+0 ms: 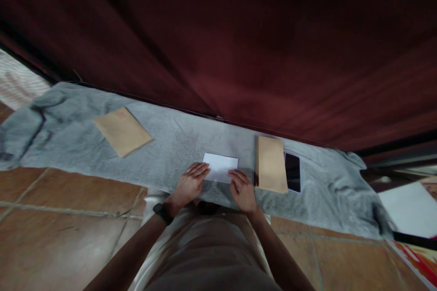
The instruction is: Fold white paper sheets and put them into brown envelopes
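A white sheet of paper (220, 167) lies on the grey cloth in front of me, its long side running left to right. Whether it is folded I cannot tell. My left hand (191, 182) rests flat at the paper's left edge, fingers stretched together and touching it. At the right edge, the fingertips of my right hand (243, 188) press on the paper, with the thumb held apart from the index finger. Just right of that hand is a stack of brown envelopes (272, 163). Farther left, more brown envelopes (123, 132) lie at an angle.
A dark-screened phone (292, 173) lies partly under the right-hand stack. The grey cloth (170, 141) covers a long, narrow surface. A dark red fabric (221, 54) rises behind it. White paper (411, 209) is at the far right, above tiled floor (68, 232).
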A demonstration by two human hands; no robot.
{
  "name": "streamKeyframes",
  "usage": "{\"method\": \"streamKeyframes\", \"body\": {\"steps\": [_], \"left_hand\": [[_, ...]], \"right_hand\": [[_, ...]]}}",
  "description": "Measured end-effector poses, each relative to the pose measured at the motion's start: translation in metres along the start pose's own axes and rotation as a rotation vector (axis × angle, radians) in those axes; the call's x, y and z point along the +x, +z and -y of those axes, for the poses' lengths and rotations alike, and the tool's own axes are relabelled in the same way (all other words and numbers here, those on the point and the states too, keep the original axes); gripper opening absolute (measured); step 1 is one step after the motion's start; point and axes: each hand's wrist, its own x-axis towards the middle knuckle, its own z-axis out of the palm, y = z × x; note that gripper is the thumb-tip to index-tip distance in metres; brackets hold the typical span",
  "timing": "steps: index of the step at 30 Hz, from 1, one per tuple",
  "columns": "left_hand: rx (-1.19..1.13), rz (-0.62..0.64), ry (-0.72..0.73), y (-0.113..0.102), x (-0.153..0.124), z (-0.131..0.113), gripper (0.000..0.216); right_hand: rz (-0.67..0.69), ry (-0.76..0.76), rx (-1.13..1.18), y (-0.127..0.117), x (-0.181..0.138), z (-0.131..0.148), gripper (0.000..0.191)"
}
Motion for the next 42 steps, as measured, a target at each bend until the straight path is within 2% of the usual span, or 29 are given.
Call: {"method": "streamKeyframes", "body": {"steps": [4,9,17,25,33,42], "left_hand": [[-0.001,-0.007,-0.039,0.002,0.014,-0.010,0.049],[0.055,-0.008,-0.055,0.023,0.036,-0.028,0.052],[0.118,0.006,-0.115,0.032,0.043,-0.031,0.056],[0.151,-0.010,-0.166,0.041,0.046,-0.043,0.057],[0.152,0.034,-0.037,0.050,0.051,-0.049,0.076],[0.180,0.099,-0.014,0.033,0.053,-0.049,0.068]], "right_hand": [[0.068,0.011,-0.082,0.007,0.020,0.003,0.042],[0.156,0.028,-0.283,0.021,0.024,0.004,0.048],[0.119,0.061,-0.418,0.028,0.016,0.001,0.053],[0.074,0.126,-0.363,0.031,0.024,0.007,0.050],[0.110,0.107,-0.069,0.044,0.034,0.031,0.058],[0.162,0.119,-0.098,0.041,0.029,0.023,0.061]]}}
